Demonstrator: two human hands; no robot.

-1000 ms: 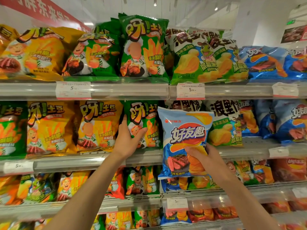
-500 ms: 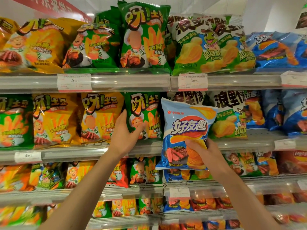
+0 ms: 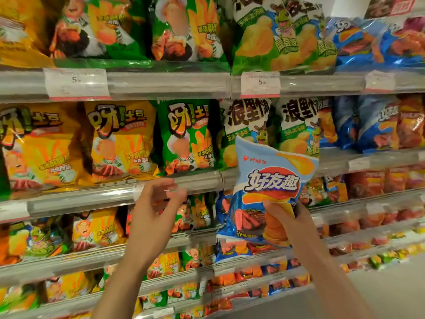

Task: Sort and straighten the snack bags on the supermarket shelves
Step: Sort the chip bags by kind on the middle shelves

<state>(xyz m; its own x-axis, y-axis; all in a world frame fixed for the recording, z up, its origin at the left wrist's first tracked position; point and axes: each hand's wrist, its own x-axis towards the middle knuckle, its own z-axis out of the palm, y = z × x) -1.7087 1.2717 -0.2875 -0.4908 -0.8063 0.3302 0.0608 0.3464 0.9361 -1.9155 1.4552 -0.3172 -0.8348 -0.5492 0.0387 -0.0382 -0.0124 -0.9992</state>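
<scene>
Head view: our right hand (image 3: 284, 217) gripped the blue chip bag (image 3: 269, 180) by its lower part, upright before the shelf rail (image 3: 197, 180), covering white-and-green bags (image 3: 243, 130). Left hand (image 3: 156, 210) hung loosely curled, empty, below the green bag (image 3: 186, 134).

Two bare forearms in view, no sleeves showing. Left hand (image 3: 156, 208) and right hand (image 3: 292, 217) uncovered: no gloves, rings, watch or wristbands visible.

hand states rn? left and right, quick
Left hand: open, fingers loosely curled, holding nothing, in front of the shelf edge.
Right hand: gripping the light blue chip bag by its lower part.
</scene>
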